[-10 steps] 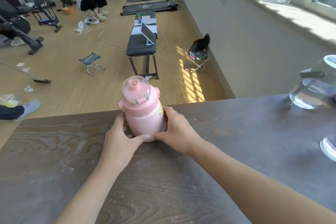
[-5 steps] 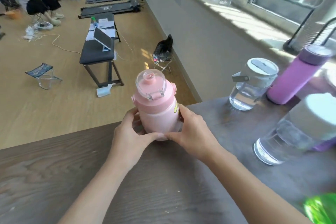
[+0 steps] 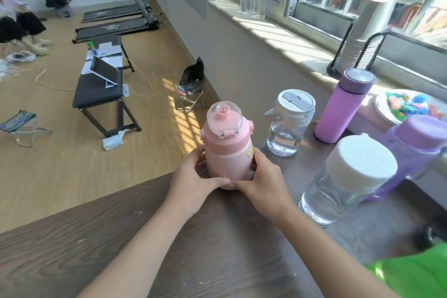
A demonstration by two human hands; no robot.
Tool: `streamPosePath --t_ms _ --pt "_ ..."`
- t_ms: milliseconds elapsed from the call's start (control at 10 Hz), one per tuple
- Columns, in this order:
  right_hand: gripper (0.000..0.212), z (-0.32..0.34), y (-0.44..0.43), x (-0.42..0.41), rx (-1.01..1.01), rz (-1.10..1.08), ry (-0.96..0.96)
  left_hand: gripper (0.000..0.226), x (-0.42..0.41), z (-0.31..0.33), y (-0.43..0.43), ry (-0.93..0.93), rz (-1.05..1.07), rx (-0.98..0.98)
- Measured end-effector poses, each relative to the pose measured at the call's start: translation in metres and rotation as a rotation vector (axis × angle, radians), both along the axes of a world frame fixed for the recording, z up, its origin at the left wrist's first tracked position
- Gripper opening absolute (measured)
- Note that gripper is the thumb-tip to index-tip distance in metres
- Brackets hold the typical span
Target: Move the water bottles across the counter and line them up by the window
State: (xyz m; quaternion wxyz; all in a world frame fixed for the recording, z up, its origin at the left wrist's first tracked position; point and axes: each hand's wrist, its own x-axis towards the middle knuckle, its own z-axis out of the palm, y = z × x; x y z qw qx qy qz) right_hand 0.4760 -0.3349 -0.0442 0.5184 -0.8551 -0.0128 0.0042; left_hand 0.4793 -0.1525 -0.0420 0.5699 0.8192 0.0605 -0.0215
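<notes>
A pink bottle (image 3: 226, 145) with a clear domed lid stands upright near the far edge of the dark wooden counter (image 3: 169, 237). My left hand (image 3: 193, 181) and my right hand (image 3: 262, 181) wrap its lower body from either side. To the right stand a clear jug with a grey lid (image 3: 289, 124), a tall purple flask (image 3: 343, 106), a clear bottle with a white cap (image 3: 346, 179) and a translucent purple bottle (image 3: 416, 150), all close to the window sill (image 3: 278, 34).
A stack of paper cups in a black holder (image 3: 362, 36) and a plate of coloured bits (image 3: 411, 106) sit by the window. A green object (image 3: 416, 273) is at the bottom right. Beyond the counter lie a bench (image 3: 99, 89), folding stools and a seated person.
Both hands have carried the pink bottle to the right along the counter toward the window. The other bottles have come into view on the right.
</notes>
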Motion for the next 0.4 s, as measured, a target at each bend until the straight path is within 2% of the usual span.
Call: streamPosePath --t_ms 200,300,400 --pt "0.080 -0.009 -0.004 0.004 0.008 -0.033 0.005 0.087 0.007 -0.007 -0.004 0.010 -0.017 -0.058" --pt "0.071 -0.009 -0.004 0.001 -0.010 -0.022 0.010 0.094 0.000 -0.012 -0.002 0.025 -0.046 -0.128" --pt "0.079 -0.004 -0.003 -0.004 -0.088 -0.036 0.089 0.106 -0.004 -0.013 0.006 0.023 -0.038 -0.092"
